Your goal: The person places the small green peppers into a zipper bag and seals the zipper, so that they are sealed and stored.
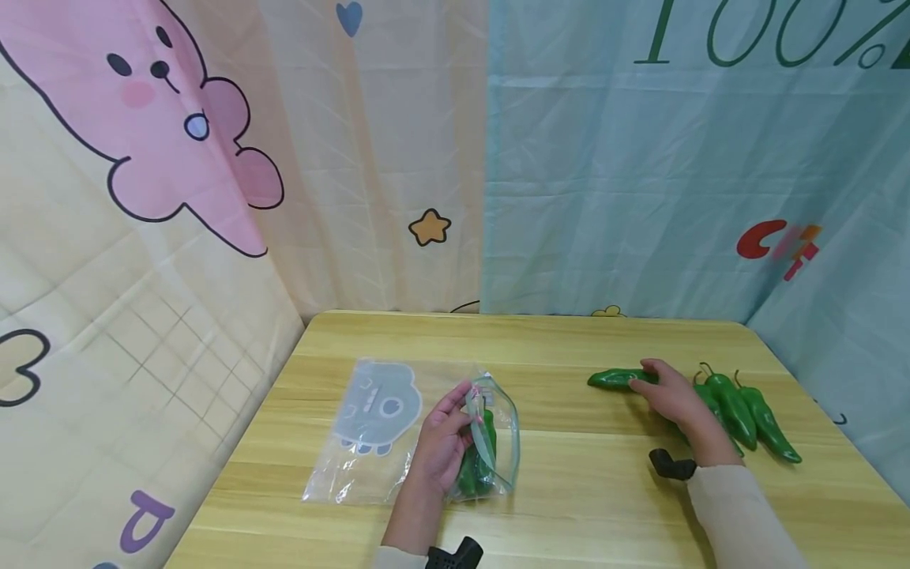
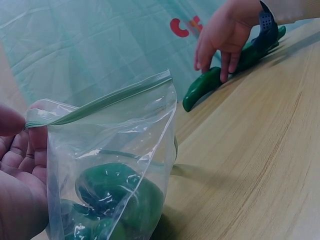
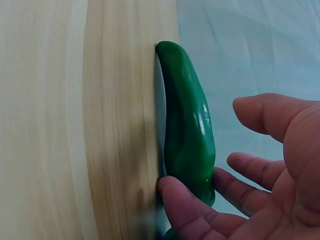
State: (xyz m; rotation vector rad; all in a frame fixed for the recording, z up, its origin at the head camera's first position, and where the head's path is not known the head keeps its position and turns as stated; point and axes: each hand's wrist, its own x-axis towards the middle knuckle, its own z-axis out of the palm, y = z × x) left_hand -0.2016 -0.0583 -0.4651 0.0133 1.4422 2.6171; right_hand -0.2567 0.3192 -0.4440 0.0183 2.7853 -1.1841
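A clear zip bag (image 1: 387,482) with a green zip strip and a blue-grey cartoon print lies on the table. My left hand (image 1: 442,442) pinches the bag's rim between thumb and fingers, and the mouth stands apart on the right. Green peppers (image 2: 117,192) show through the plastic near that mouth. Over to the right, my right hand (image 1: 671,391) has its thumb and fingers on either side of one end of a green pepper (image 3: 187,120). That pepper's other end points left in the head view, low over the wood.
More long green peppers (image 1: 764,419) with curled stems lie side by side beyond the right wrist. The wooden table (image 1: 569,514) ends at a blue curtain (image 1: 626,197) behind and a cream printed one (image 1: 370,174) to the left.
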